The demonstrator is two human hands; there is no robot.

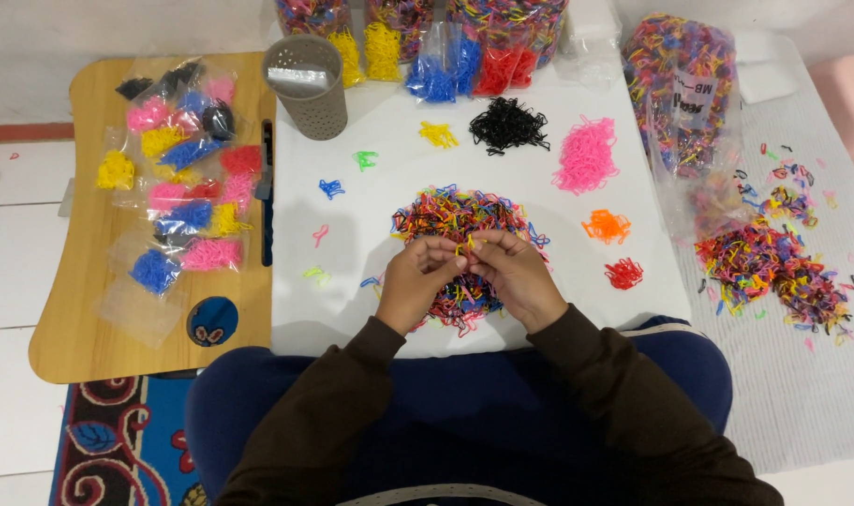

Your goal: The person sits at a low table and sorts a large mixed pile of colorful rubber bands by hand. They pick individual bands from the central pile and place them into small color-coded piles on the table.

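A mixed heap of small coloured rubber bands (450,217) lies in the middle of a white table (371,300). Over its near side, my left hand (417,281) and my right hand (516,276) meet, fingertips together, pinching a small yellow band (466,246) between them. Sorted little piles lie around the heap: black (508,125), pink (586,155), orange (606,226), red (623,273), yellow (437,135). Single green, blue and pink bands lie to the left.
A grey perforated cup (306,84) stands at the table's back left. Bags of bands line the back edge, and a large bag (680,89) lies at the right. A wooden tray (80,309) on the left holds small filled packets. More mixed bands (773,267) lie on a white mat.
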